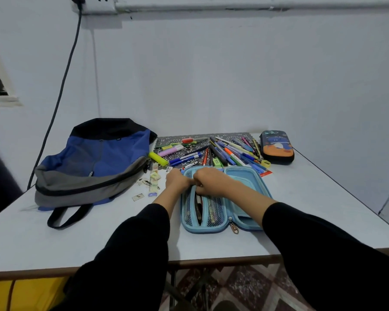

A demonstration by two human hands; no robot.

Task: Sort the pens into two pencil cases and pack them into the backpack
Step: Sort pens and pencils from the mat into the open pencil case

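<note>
**Loading the blue pencil case, opened flat at mid-counter.**

Left hand curled on the far left rim of the case. Right hand hard against it, fingers curled down at the mouth of the mesh pocket; grasp hidden, pen or mesh, cannot tell. A few pens already in the pocket. Loose pens heaped just beyond on a patterned mat. Dark pencil case closed at the far right; backpack slumped at the left. Pens judged light, stiff and smooth, likely to roll: pinch at mid-barrel, singly or in small bundles. Case shells probably semi-rigid: zip first, then lift by the long sides. Backpack soft: hold the opening apart while packing.
</note>
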